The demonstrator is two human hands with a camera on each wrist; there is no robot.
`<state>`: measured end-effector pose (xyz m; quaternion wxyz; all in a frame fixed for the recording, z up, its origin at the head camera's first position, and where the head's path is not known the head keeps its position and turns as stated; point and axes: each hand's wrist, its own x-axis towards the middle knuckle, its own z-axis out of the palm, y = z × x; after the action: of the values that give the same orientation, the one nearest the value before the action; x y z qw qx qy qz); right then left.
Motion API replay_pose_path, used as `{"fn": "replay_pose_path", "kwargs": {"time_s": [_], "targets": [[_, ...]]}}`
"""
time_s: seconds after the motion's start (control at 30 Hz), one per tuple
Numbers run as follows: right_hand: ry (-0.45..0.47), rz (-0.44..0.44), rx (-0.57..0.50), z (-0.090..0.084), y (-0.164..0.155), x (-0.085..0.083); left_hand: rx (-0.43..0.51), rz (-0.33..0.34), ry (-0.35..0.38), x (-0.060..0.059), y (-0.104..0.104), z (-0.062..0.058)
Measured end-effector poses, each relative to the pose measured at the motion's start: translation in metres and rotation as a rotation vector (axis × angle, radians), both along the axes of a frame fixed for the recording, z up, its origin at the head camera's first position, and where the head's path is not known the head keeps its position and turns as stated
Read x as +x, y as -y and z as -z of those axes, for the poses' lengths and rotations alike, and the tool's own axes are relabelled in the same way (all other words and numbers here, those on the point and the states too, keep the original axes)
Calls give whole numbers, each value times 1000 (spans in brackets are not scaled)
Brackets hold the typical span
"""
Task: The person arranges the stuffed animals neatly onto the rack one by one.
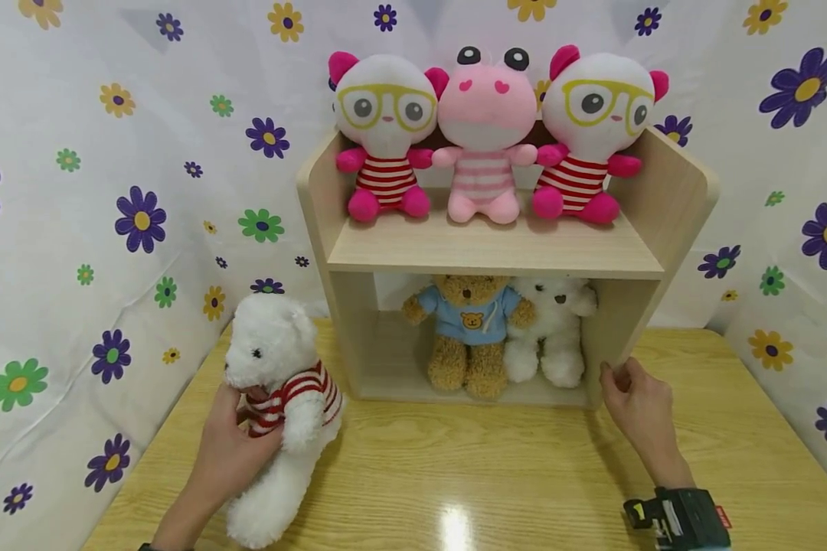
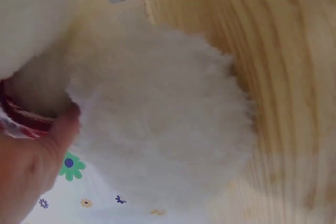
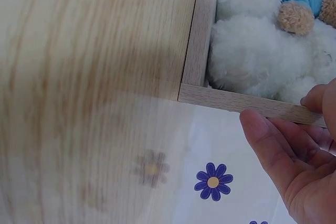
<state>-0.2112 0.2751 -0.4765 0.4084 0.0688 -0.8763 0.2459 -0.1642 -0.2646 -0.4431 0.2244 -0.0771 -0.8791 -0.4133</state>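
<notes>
A white teddy bear (image 1: pixel 269 344) in a red-and-white striped top is gripped around its chest by my left hand (image 1: pixel 230 444), left of the shelf. In the left wrist view the bear's white fur (image 2: pixel 163 114) fills the middle, with my thumb against it. My right hand (image 1: pixel 637 398) pinches the right side panel of the wooden shelf (image 1: pixel 496 249) near its lower front. The right wrist view shows thumb and fingers on either side of the panel edge (image 3: pixel 236 99). Inside the lower compartment sit a brown teddy bear (image 1: pixel 469 329) in a blue top and a white plush dog (image 1: pixel 547 337).
On the upper shelf two pandas with glasses, a left panda (image 1: pixel 389 130) and a right panda (image 1: pixel 593 134), flank a pink hippo plush (image 1: pixel 485 138). The shelf stands on a wooden table (image 1: pixel 413 474). Behind hangs a flower-patterned cloth (image 1: pixel 200 153).
</notes>
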Motion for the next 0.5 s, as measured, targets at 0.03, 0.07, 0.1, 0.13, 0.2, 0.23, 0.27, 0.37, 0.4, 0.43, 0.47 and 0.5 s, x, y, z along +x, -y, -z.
{"fn": "replay_pose_path", "kwargs": {"time_s": [0.03, 0.07, 0.1, 0.13, 0.2, 0.23, 0.27, 0.37, 0.4, 0.43, 0.47, 0.5], "targets": [[6, 1, -2, 0, 0, 0, 4, 36, -37, 1, -1, 1], [14, 1, -8, 0, 1, 0, 8, 69, -74, 1, -2, 2], [23, 2, -15, 0, 1, 1, 3, 91, -111, 2, -3, 3], [32, 3, -22, 0, 1, 1, -9, 101, -143, 4, -5, 5], [47, 5, -34, 0, 2, 2, -21, 132, -195, 7, -8, 6], [51, 4, -35, -1, 3, 2, -28, 148, -214, 9, -10, 6], [52, 4, -35, -1, 3, 2, -39, 159, -224, 10, -12, 6], [48, 6, -33, -2, 3, 3, -55, 198, -225, 13, -19, 4], [45, 5, -29, -2, 3, 3, -64, 204, -221, 13, -22, 3], [43, 5, -27, -2, 3, 3, -71, 210, -216, 14, -26, 2], [42, 4, -27, -3, 3, 3, -73, 215, -210, 14, -30, 0], [41, 2, -27, -3, 3, 3, -69, 216, -207, 13, -34, 0]]}}
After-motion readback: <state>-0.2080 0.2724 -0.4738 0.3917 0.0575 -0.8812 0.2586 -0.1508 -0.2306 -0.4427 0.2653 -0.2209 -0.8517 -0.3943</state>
